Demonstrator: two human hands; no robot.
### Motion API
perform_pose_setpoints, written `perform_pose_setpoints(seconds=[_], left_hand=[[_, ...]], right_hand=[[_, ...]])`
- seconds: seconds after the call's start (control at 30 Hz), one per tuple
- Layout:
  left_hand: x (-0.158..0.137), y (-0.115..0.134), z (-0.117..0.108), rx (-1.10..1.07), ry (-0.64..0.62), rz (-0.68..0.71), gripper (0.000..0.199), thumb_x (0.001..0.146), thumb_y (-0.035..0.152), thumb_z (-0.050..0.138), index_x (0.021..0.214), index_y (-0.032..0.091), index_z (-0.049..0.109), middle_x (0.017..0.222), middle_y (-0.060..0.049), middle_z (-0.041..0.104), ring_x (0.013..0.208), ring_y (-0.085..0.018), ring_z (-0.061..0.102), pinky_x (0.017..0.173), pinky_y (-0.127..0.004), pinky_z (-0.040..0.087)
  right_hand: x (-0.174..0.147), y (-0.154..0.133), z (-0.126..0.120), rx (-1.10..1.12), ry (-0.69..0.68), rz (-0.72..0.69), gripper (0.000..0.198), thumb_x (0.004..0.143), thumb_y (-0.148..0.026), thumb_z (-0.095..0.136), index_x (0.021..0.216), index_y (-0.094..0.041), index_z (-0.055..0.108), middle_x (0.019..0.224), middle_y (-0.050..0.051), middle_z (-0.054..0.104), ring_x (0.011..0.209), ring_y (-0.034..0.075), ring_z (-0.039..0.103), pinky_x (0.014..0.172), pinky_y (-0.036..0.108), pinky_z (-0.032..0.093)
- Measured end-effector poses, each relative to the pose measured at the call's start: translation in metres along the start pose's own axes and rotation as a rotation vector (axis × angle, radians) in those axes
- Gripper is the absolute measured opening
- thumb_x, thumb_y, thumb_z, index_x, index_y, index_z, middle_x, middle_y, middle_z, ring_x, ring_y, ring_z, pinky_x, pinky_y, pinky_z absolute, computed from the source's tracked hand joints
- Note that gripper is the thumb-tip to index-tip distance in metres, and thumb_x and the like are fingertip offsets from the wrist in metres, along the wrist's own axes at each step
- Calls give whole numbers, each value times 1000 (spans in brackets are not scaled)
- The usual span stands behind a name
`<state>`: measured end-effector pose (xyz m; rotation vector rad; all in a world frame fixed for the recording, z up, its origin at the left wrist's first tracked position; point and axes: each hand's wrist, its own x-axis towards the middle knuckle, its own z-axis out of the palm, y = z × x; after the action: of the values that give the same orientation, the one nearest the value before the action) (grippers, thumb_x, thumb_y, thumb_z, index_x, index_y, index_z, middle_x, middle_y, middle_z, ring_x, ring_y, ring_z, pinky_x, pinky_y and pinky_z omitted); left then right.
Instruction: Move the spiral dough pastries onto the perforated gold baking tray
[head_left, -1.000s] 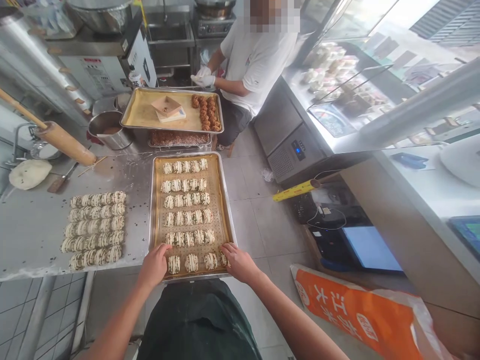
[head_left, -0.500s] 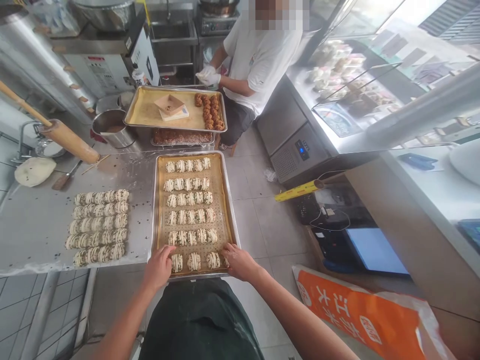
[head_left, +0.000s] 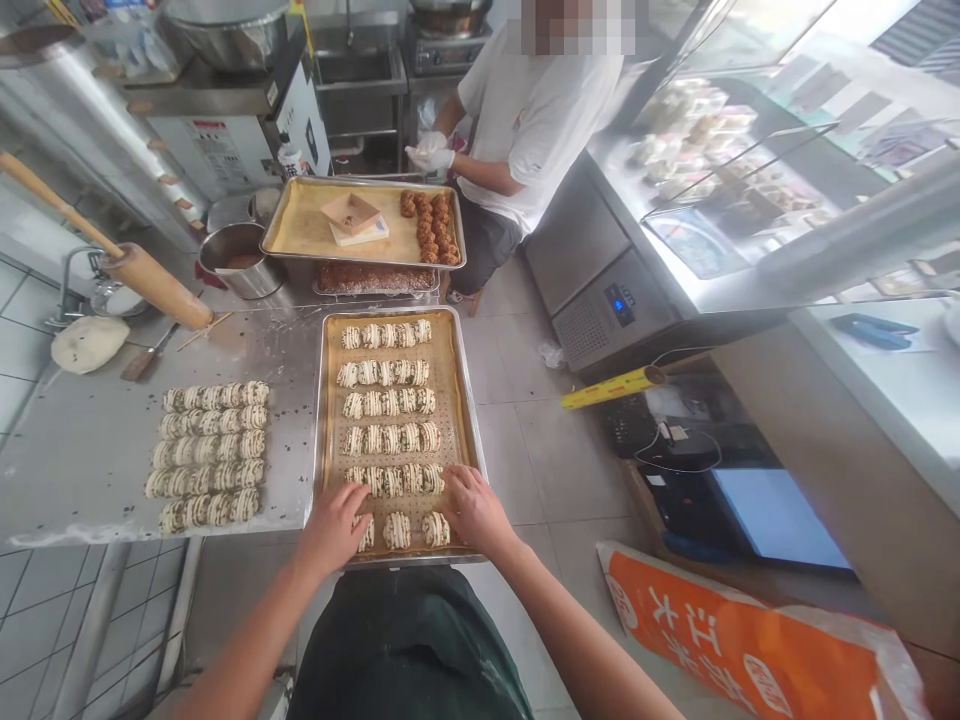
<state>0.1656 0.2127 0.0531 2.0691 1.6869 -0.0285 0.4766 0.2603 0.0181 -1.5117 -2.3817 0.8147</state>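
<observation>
A baking tray (head_left: 327, 400) lined with brown perforated paper lies in front of me. It carries rows of striped, cream-coloured dough pieces flecked with green. Nearest the front row, a row of these dough pieces (head_left: 394, 480) sits between my hands. At its left end is my left hand (head_left: 334, 525), fingers extended and slightly bent. My right hand (head_left: 476, 508) reaches over the tray's right side, with its fingers by the row's other end. Below them, the front row (head_left: 397, 530) has separate, wider-spaced pieces, partly covered by both hands.
More dough rows (head_left: 210, 450) lie on the metal table (head_left: 82, 450) at left, near a rolling pin (head_left: 161, 285). Behind stands another tray (head_left: 300, 225) with brown pieces and a paper box. A gloved co-worker (head_left: 536, 130) is beyond it. An orange sack (head_left: 750, 640) lies at right.
Both hands have moved forward, from beside the front row to the ends of the row behind it. The whole view has shifted slightly.
</observation>
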Motion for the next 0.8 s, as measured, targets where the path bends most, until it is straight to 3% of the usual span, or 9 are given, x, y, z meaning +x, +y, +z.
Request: perform_pose_setpoints(seconds=[0.1, 0.23, 0.4, 0.5, 0.6, 0.67, 0.8], left_hand=[[28, -11, -6, 94, 24, 0, 61, 91, 29, 58, 150, 24, 44, 150, -13, 55, 140, -34, 48, 121, -58, 37], [49, -28, -1, 168, -28, 73, 60, 83, 16, 60, 141, 18, 52, 142, -16, 59, 136, -35, 51, 117, -59, 38], [35, -48, -11, 278, 11, 94, 44, 83, 17, 57, 127, 19, 60, 125, -15, 66, 126, -34, 56, 115, -59, 38], [24, -58, -18, 335, 42, 104, 42, 82, 14, 55, 123, 18, 61, 121, -15, 68, 133, -34, 52, 123, -62, 27], [19, -63, -17, 350, 50, 91, 44, 83, 14, 54, 127, 18, 60, 126, -16, 67, 143, -33, 46, 128, -64, 18], [19, -61, -16, 346, 43, 78, 46, 84, 15, 54, 130, 17, 58, 129, -17, 67, 147, -34, 43, 129, -65, 16], [17, -56, -17, 309, 92, 64, 51, 90, 24, 53, 141, 18, 51, 142, -17, 61, 152, -35, 37, 129, -66, 15]], right_hand=[[29, 4, 8, -77, -95, -80, 72, 83, -28, 71, 149, -16, 43, 149, 14, 50, 137, 32, 44, 116, 47, 43], [51, 8, 19, -151, -177, -135, 64, 79, -24, 73, 139, -16, 53, 132, 13, 58, 122, 28, 54, 105, 40, 49], [41, 20, 12, -247, -142, -103, 48, 79, -21, 69, 126, -16, 59, 124, 14, 61, 113, 32, 55, 97, 46, 46], [34, 30, 1, -305, -118, -87, 30, 88, -18, 57, 118, -15, 62, 119, 16, 62, 112, 33, 53, 94, 48, 42], [32, 34, -6, -337, -105, -71, 26, 91, -16, 50, 114, -15, 62, 114, 16, 64, 110, 33, 52, 89, 49, 40], [32, 33, -9, -346, -104, -69, 28, 88, -19, 57, 115, -15, 62, 114, 16, 64, 110, 34, 51, 88, 49, 39], [30, 30, -15, -316, -80, -68, 54, 77, -25, 70, 128, -17, 56, 124, 14, 63, 116, 33, 49, 93, 49, 38]])
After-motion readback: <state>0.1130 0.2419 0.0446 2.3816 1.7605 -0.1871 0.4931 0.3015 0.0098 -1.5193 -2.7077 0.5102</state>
